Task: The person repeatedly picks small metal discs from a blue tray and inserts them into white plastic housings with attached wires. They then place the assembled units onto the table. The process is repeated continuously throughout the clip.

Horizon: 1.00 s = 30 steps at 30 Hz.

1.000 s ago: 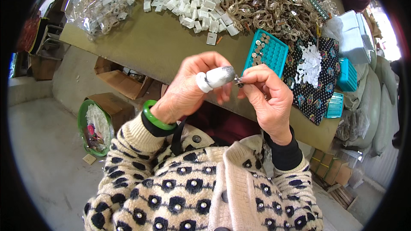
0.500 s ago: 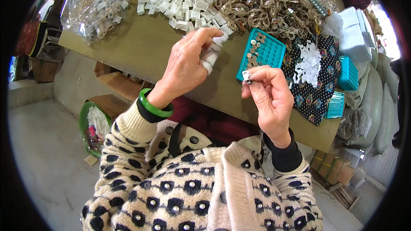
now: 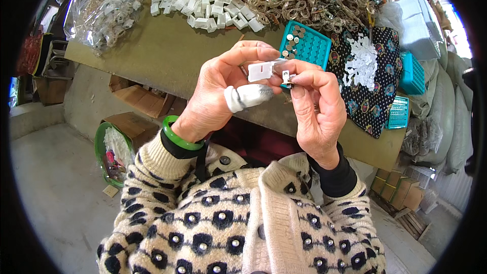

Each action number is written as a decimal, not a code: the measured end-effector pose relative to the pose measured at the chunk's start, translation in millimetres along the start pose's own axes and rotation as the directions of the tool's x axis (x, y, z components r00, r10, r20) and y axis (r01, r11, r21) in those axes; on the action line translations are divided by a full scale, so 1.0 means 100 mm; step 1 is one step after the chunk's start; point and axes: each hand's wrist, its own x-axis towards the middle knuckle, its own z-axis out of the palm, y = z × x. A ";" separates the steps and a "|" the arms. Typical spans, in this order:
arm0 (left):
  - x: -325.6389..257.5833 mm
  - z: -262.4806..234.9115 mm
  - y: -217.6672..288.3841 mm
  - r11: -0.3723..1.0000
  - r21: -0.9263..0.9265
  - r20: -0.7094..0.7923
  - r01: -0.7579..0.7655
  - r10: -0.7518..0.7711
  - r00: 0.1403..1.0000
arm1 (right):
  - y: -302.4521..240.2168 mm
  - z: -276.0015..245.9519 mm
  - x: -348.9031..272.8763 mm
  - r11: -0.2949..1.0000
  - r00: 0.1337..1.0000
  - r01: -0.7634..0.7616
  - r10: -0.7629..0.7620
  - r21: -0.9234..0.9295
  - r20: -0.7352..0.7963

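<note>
My left hand (image 3: 210,86), with a green bangle at the wrist, holds a small white plastic case (image 3: 259,71) that has a slot in its face. A white cover with a grey tip (image 3: 248,96) wraps the left thumb. Close beside it, my right hand (image 3: 320,104) pinches a small white piece with dark metal (image 3: 286,77) between thumb and forefinger. The two pieces are nearly together; whether they touch I cannot tell. Just beyond the hands lies a teal tray (image 3: 318,50) of round pockets, with several round metallic discs (image 3: 290,46) at its left side.
White cases (image 3: 208,0) lie heaped at the back of the table (image 3: 162,53), beside coiled wires (image 3: 304,0) and a clear bag (image 3: 104,12). White scraps (image 3: 361,61) cover part of a dark patterned cloth (image 3: 350,111). Teal baskets (image 3: 412,73) stand right; a green basket (image 3: 100,144) sits on the floor.
My left hand has come from the edge of the white heap toward my right hand, and the white case now shows in its fingers. My right hand keeps its pinch, almost in place.
</note>
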 end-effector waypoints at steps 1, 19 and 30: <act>0.00 0.00 -0.02 0.997 0.066 0.002 -0.026 0.026 1.000 | -0.01 0.00 -0.01 0.997 0.999 -0.047 0.047 0.059 -0.004; -0.12 -0.05 -0.09 0.972 -0.201 -0.058 0.122 -0.136 0.989 | -0.07 0.08 0.00 0.896 0.936 -0.266 0.328 0.354 -0.127; -0.19 -0.09 -0.18 0.983 -0.161 -0.084 -0.087 0.075 0.994 | -0.17 0.19 0.00 0.849 0.875 -0.415 0.471 0.329 -0.114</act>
